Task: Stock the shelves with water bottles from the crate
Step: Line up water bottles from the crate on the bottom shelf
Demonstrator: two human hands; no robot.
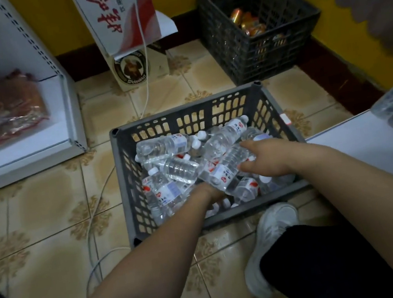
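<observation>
Many clear white-capped water bottles (180,168) in grey crate (129,185); right hand (267,161) gripping one, left hand (210,193) apparently buried, grip unclear.

Black crate (301,37) of cans (247,22), leaning carton (118,17)

Beige patterned tile floor (43,198), yellow wall (61,18), dim light
</observation>
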